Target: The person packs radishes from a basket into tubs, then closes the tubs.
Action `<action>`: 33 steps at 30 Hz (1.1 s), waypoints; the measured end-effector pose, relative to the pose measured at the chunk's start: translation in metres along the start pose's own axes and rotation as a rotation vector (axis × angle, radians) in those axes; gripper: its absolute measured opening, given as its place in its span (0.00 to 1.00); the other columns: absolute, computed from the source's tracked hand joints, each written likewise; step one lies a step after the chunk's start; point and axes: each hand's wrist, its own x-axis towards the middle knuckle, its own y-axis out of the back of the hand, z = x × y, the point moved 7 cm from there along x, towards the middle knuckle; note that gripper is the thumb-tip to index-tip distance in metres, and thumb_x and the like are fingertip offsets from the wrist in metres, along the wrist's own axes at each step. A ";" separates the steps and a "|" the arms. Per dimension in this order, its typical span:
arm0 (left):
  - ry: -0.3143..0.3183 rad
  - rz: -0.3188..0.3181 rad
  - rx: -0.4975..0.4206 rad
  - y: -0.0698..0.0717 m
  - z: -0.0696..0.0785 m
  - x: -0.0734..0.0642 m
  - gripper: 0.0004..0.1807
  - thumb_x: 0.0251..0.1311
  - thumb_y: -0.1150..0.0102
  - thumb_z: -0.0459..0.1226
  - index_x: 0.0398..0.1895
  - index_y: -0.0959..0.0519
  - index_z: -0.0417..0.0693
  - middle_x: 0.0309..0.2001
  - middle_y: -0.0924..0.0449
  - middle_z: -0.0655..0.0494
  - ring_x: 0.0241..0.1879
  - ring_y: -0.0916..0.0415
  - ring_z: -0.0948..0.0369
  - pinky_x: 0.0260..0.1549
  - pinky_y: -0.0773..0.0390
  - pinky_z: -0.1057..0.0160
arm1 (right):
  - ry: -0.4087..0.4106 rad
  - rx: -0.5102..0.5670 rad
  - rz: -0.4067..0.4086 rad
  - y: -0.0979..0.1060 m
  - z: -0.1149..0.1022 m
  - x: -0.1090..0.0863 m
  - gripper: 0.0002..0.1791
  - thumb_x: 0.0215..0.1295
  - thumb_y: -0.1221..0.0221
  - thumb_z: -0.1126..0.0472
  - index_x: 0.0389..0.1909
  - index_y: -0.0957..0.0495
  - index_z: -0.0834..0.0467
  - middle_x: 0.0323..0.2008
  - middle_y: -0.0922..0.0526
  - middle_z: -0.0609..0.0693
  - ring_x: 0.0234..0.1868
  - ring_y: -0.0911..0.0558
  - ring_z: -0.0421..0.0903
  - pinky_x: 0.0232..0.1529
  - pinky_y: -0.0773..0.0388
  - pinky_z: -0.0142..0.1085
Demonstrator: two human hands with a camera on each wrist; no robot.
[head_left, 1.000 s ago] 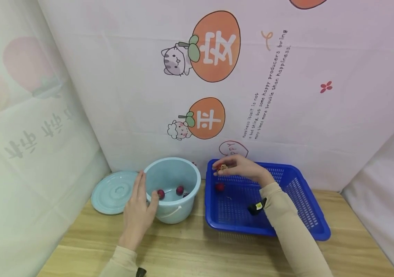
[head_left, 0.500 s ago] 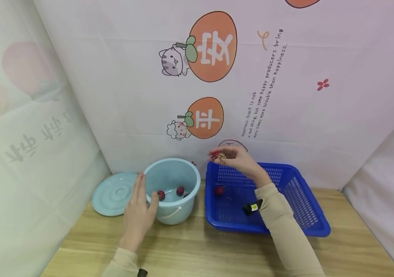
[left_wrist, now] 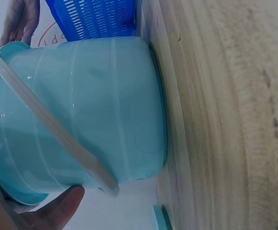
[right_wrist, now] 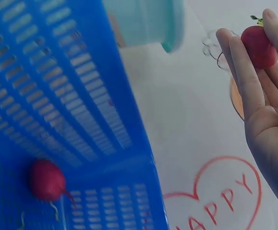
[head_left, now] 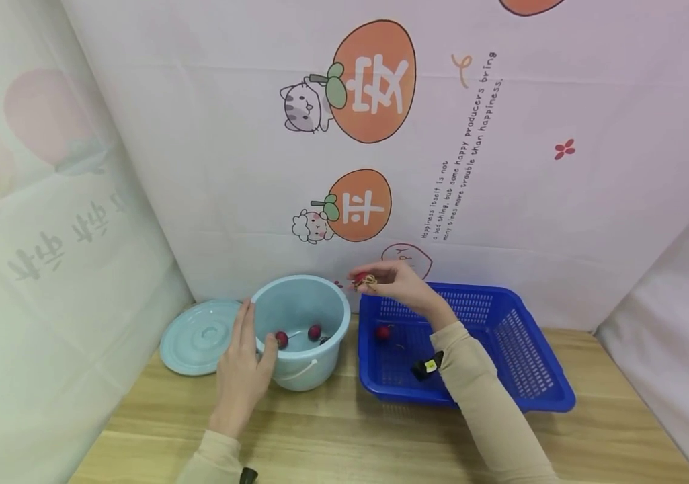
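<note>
Plainly, a red radish (right_wrist: 260,47) is pinched in the right hand (head_left: 395,281); the thumb and fingers (right_wrist: 244,72) are parted only by the width of the radish (its stringy, yellowish-green stem is left poking out). It is held up near the back edge of the desk (head_left: 320,437), above the gap between the light blue bucket (head_left: 327,361) and the back left corner of the blue basket (head_left: 532,356).

By the left hand (head_left: 242,373) nothing is gripped: its fingers are kept fairly straight along the left side of the bucket's rim, with the thumb spread well away from them toward the front.

Inside the bucket, two radishes (head_left: 315,332) can be made out clearly, and a darker shape beside them is partly hidden by the rim. Another radish (head_left: 383,332) is seen near the basket's left wall. At the desk's back left corner the round lid (head_left: 199,339) is placed, just beside the bucket.
</note>
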 end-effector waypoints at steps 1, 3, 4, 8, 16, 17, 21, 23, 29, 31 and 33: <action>-0.002 -0.001 -0.001 0.000 0.000 0.000 0.37 0.75 0.49 0.44 0.83 0.42 0.38 0.83 0.44 0.48 0.19 0.32 0.64 0.16 0.33 0.64 | 0.000 -0.006 -0.012 -0.005 0.001 0.003 0.20 0.72 0.32 0.61 0.63 0.16 0.59 0.56 0.14 0.66 0.58 0.14 0.59 0.61 0.19 0.50; -0.003 -0.004 -0.005 0.001 0.001 0.000 0.38 0.76 0.48 0.44 0.83 0.42 0.38 0.83 0.44 0.48 0.17 0.34 0.64 0.15 0.33 0.64 | 0.000 -0.002 -0.041 -0.017 0.002 0.008 0.19 0.73 0.33 0.61 0.63 0.16 0.58 0.55 0.13 0.63 0.59 0.15 0.62 0.62 0.20 0.51; -0.002 -0.006 -0.005 0.001 0.000 0.000 0.38 0.76 0.48 0.44 0.83 0.42 0.37 0.83 0.45 0.47 0.18 0.34 0.64 0.15 0.33 0.64 | 0.000 0.005 -0.059 -0.025 0.003 0.011 0.19 0.73 0.34 0.62 0.63 0.16 0.58 0.55 0.12 0.62 0.60 0.16 0.63 0.62 0.20 0.51; 0.011 -0.018 -0.004 0.000 -0.001 -0.002 0.38 0.76 0.48 0.44 0.83 0.43 0.38 0.84 0.46 0.49 0.20 0.31 0.60 0.17 0.29 0.60 | -0.005 -0.014 -0.117 -0.050 0.007 0.023 0.19 0.72 0.33 0.60 0.62 0.15 0.56 0.53 0.10 0.55 0.59 0.14 0.59 0.62 0.20 0.46; -0.004 -0.013 0.009 -0.001 -0.001 -0.002 0.39 0.76 0.49 0.46 0.83 0.43 0.39 0.83 0.45 0.48 0.31 0.19 0.48 0.23 0.21 0.53 | -0.018 -0.082 -0.156 -0.066 0.011 0.033 0.19 0.70 0.30 0.57 0.60 0.14 0.52 0.52 0.10 0.50 0.57 0.13 0.55 0.62 0.20 0.43; -0.009 -0.007 0.008 -0.001 -0.001 -0.001 0.39 0.75 0.49 0.46 0.83 0.43 0.38 0.83 0.45 0.47 0.31 0.19 0.48 0.22 0.22 0.54 | -0.019 -0.078 -0.155 -0.066 0.010 0.033 0.19 0.70 0.30 0.56 0.60 0.14 0.52 0.52 0.10 0.50 0.57 0.13 0.56 0.62 0.20 0.44; -0.018 0.011 0.010 0.000 0.000 0.001 0.39 0.75 0.48 0.45 0.83 0.42 0.38 0.83 0.43 0.47 0.33 0.19 0.47 0.22 0.21 0.53 | -0.017 -0.054 -0.160 -0.064 0.011 0.035 0.19 0.71 0.31 0.58 0.61 0.14 0.54 0.53 0.10 0.52 0.58 0.14 0.61 0.62 0.20 0.44; -0.014 0.005 0.010 -0.002 0.000 0.001 0.39 0.75 0.47 0.45 0.83 0.42 0.39 0.83 0.44 0.47 0.36 0.17 0.45 0.27 0.17 0.49 | -0.023 -0.073 -0.176 -0.063 0.011 0.036 0.19 0.71 0.31 0.59 0.61 0.14 0.55 0.54 0.11 0.55 0.58 0.14 0.60 0.62 0.20 0.44; -0.011 0.006 0.002 -0.003 0.000 -0.001 0.38 0.75 0.48 0.46 0.83 0.42 0.38 0.82 0.43 0.46 0.33 0.18 0.48 0.27 0.18 0.49 | -0.049 -0.286 -0.328 -0.073 -0.002 0.043 0.20 0.69 0.30 0.60 0.60 0.15 0.59 0.55 0.12 0.56 0.54 0.13 0.45 0.59 0.18 0.39; -0.017 0.013 -0.002 -0.002 0.000 -0.001 0.38 0.75 0.47 0.45 0.83 0.41 0.38 0.82 0.42 0.46 0.26 0.22 0.51 0.21 0.22 0.54 | -0.049 -0.386 -0.399 -0.079 -0.009 0.048 0.20 0.68 0.29 0.60 0.58 0.14 0.62 0.52 0.11 0.52 0.52 0.12 0.42 0.57 0.18 0.37; -0.022 0.022 -0.001 0.000 0.000 0.001 0.38 0.74 0.47 0.45 0.82 0.41 0.38 0.82 0.42 0.46 0.24 0.24 0.53 0.18 0.25 0.57 | -0.044 -0.500 -0.468 -0.085 -0.016 0.054 0.19 0.67 0.28 0.60 0.56 0.13 0.62 0.48 0.10 0.47 0.49 0.13 0.39 0.55 0.18 0.34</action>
